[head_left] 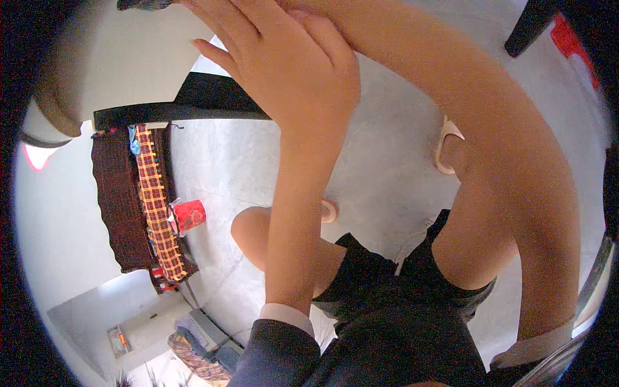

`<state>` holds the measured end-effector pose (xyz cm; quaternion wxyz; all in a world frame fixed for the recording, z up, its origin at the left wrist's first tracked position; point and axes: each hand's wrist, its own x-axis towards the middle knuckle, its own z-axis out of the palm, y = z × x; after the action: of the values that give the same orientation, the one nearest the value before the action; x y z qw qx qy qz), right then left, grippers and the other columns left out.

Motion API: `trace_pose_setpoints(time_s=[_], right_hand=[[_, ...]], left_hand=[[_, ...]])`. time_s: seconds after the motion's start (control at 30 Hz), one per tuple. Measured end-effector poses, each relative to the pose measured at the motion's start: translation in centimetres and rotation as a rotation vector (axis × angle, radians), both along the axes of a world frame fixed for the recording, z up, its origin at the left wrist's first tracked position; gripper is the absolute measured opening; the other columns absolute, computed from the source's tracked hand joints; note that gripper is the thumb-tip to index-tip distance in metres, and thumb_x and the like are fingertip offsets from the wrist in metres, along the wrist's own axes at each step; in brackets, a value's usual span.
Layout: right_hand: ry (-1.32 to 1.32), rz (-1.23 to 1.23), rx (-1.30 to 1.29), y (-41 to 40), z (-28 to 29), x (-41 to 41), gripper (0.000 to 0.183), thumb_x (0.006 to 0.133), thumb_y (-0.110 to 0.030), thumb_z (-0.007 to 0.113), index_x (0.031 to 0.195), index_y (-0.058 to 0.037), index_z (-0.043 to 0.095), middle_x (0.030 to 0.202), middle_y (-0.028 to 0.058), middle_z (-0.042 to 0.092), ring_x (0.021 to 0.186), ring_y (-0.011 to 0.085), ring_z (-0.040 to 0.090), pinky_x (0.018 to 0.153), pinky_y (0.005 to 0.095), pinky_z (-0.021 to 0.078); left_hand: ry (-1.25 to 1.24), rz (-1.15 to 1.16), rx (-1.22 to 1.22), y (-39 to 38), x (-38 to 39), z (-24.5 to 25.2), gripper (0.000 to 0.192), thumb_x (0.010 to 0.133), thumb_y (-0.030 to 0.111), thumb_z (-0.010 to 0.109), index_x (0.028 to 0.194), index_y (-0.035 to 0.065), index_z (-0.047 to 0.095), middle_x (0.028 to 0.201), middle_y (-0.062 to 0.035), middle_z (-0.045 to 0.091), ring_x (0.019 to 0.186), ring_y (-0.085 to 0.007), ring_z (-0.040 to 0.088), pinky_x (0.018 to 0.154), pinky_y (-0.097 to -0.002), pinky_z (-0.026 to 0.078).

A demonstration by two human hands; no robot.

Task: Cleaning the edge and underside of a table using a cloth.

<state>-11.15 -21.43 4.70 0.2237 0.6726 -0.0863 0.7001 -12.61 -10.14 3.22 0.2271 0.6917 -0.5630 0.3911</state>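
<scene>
My left hand is raised at the top centre, back towards me, with its fingers spread and some tips cut off by the top edge. Its thumb side lies against or just in front of my right forearm, which curves in from the right. My right hand is out of view, beyond the top edge or behind the left. A small dark object shows at the top edge near the left fingertips; whether a hand holds it is unclear. Below are my bare knees, black shorts and light-coloured slippers on the grey floor.
A black furniture edge runs behind my left hand. Further left are a dark brown piece of furniture with a checked cloth and a red patterned bin. A black leg stands at upper right.
</scene>
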Motion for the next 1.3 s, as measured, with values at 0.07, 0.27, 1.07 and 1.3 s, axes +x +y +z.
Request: trace_pose_setpoints(time_s=[0.07,0.27,1.07,1.3], right_hand=[[0.01,0.07,0.023,1.2,0.3,0.1,0.041,0.076,-0.03,0.051,0.117,-0.0226,0.052,0.13,-0.0081,0.041,0.124,0.0133,0.029,0.108,0.044,0.0137],[0.096,0.148,0.016,4.7,0.9,3.9,0.043,0.078,-0.029,0.051,0.12,-0.0219,0.048,0.129,-0.0038,0.043,0.126,0.0149,0.029,0.109,0.0439,0.013],[0.002,0.603,0.105,6.8,2.7,8.5,0.039,0.082,-0.022,0.045,0.119,-0.0111,0.05,0.127,-0.0021,0.046,0.123,0.0178,0.034,0.105,0.0283,0.0256],[-0.028,0.318,0.198,5.2,2.1,6.9,0.044,0.082,-0.026,0.044,0.124,-0.0116,0.044,0.131,-0.0016,0.04,0.126,0.0158,0.029,0.107,0.0323,0.0195]], left_hand=[[0.017,0.005,-0.002,0.7,0.7,0.3,0.069,0.078,0.02,0.038,0.133,-0.0116,0.01,0.138,-0.0339,0.007,0.129,-0.0461,0.009,0.103,-0.0506,0.012],[0.034,0.044,-0.026,3.8,4.0,0.8,0.069,0.079,0.02,0.039,0.133,-0.0113,0.01,0.138,-0.0335,0.008,0.129,-0.0458,0.01,0.103,-0.0522,0.012],[0.099,-0.141,-0.151,4.6,8.1,1.8,0.07,0.089,0.039,0.023,0.133,-0.012,0.007,0.139,-0.0325,0.002,0.13,-0.0441,0.005,0.106,-0.0453,0.006],[0.11,-0.129,-0.096,2.5,4.9,1.0,0.068,0.089,0.037,0.023,0.133,-0.0114,0.007,0.138,-0.0333,0.002,0.13,-0.0455,0.005,0.105,-0.0484,0.007]])
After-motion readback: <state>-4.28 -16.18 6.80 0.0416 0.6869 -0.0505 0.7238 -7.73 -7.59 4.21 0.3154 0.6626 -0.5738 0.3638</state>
